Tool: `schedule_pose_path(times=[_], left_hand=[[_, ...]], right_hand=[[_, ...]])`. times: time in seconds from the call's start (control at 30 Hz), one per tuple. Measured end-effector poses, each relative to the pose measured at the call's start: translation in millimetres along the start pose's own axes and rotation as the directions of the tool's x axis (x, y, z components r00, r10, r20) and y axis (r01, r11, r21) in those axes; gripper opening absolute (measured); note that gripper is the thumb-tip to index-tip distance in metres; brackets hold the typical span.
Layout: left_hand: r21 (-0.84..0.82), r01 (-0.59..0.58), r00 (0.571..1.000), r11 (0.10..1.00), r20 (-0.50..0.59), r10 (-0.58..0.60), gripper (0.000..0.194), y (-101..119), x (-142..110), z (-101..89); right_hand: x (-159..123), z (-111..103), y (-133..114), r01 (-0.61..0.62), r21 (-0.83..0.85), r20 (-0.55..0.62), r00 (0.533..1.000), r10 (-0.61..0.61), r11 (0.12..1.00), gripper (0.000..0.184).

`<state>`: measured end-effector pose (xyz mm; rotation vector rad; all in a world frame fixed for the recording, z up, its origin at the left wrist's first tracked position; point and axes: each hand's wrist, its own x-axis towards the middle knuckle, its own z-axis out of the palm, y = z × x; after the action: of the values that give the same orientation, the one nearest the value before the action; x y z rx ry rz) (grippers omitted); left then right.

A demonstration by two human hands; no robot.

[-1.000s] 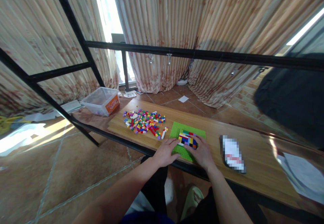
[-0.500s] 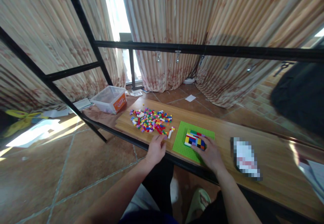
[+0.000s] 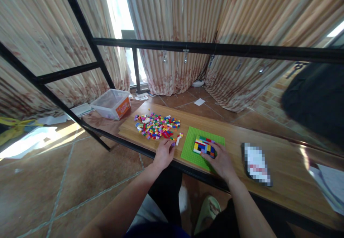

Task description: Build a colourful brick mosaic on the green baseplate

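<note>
Left hand: fingers curled at near edge of loose bricks, grip unclear. Right hand: thumb and fingers clamped on multicoloured block, upon green baseplate.

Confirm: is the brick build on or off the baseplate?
On: the brick build lies within the edges of the green baseplate; attached, cannot tell.

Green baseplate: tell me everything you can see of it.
The green baseplate is bright and roughly square, with a finely studded surface that looks like plastic. It lies flat on the wooden tabletop, right of the loose bricks. A multicoloured brick build sits on it. The right hand, on the build, hides its near-right part; whether the hand touches the plate is unclear.
</note>
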<state>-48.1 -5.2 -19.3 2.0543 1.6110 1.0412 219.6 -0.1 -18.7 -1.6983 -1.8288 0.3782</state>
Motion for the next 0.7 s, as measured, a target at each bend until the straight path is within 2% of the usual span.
schedule_pose_path(times=[0.5,0.7], left_hand=[[0.072,-0.056,0.997,0.996,-0.055,0.06,0.028,0.5,-3.7,4.4],[0.098,-0.066,0.995,0.993,-0.062,0.072,0.028,-1.7,-3.5,5.7]], right_hand=[[-3.8,-1.3,3.0,0.002,-0.016,0.042,0.999,-0.002,1.0,0.057],[-4.9,-4.6,0.2,-0.002,0.028,0.019,1.0,0.002,1.0,0.047]])
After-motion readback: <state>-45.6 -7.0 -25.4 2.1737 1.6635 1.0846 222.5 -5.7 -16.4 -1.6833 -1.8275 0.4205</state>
